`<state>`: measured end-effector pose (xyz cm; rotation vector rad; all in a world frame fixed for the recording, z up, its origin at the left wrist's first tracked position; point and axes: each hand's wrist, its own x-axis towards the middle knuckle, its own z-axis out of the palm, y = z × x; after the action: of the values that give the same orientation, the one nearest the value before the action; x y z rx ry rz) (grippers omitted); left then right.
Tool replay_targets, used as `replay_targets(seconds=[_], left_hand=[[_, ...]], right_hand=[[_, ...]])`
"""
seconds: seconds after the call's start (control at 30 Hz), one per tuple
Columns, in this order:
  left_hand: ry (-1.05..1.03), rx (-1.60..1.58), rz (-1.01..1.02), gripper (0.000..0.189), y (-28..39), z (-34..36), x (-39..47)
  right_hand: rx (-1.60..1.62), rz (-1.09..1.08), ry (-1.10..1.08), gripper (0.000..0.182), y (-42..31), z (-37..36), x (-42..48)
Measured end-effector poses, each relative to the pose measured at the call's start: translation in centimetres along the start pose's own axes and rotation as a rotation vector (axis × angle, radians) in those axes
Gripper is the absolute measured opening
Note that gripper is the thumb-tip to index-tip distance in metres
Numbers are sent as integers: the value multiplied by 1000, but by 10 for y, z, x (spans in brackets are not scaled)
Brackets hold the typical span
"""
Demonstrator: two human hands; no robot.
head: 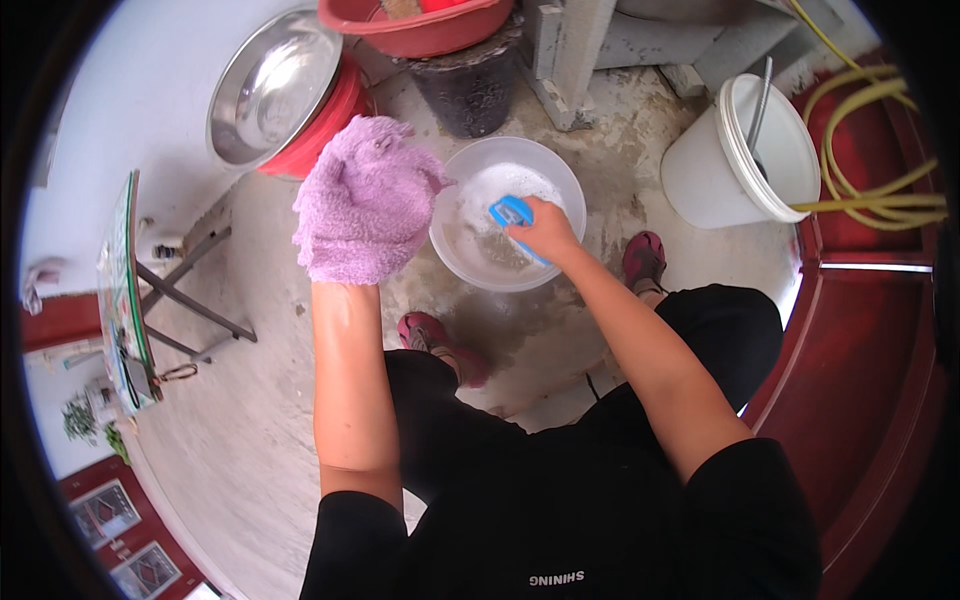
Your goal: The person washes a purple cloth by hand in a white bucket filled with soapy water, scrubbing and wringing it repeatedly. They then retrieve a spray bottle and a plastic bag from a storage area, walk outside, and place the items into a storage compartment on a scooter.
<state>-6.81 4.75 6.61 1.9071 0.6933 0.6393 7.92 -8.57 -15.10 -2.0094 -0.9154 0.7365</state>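
A lilac terry cloth point(367, 199) covers my left hand down to the wrist, raised to the left of the basin. The fingers are hidden beneath it, so their grip does not show. My right hand point(551, 231) grips a blue scrubbing brush point(513, 210) by its handle, inside the translucent plastic basin point(450, 259). White suds point(502, 180) float on the cloudy water around the brush. The basin stands on the concrete floor, just beyond my feet.
A steel bowl point(274, 90) leans on a red tub point(319, 124). Behind the basin, a red basin point(420, 34) rests on a black bucket point(469, 90). To the right stand a white bucket point(694, 169) and a coiled yellow hose point(829, 142). A folding table point(133, 247) is at left.
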Motion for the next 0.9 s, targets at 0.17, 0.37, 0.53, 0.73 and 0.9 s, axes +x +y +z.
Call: replay_targets(seconds=[0.17,0.37,0.53,0.73,0.9], left_hand=[[-144,-1198,-423,29,-19,-6,4],[-85,-1012,-437,27,-11,8,2],[-162,-446,-257,21,-6,17,6],[-147,-803,-344,27,-36,5,12],[-192,565,38,27,-33,5,18]], right_hand=[[907,132,461,35,-1,-62,-35],[940,499,725,31,63,-16,-96],[949,428,787,31,86,-20,-46],[750,474,448,32,75,-72,11],[779,582,397,35,71,-86,17]])
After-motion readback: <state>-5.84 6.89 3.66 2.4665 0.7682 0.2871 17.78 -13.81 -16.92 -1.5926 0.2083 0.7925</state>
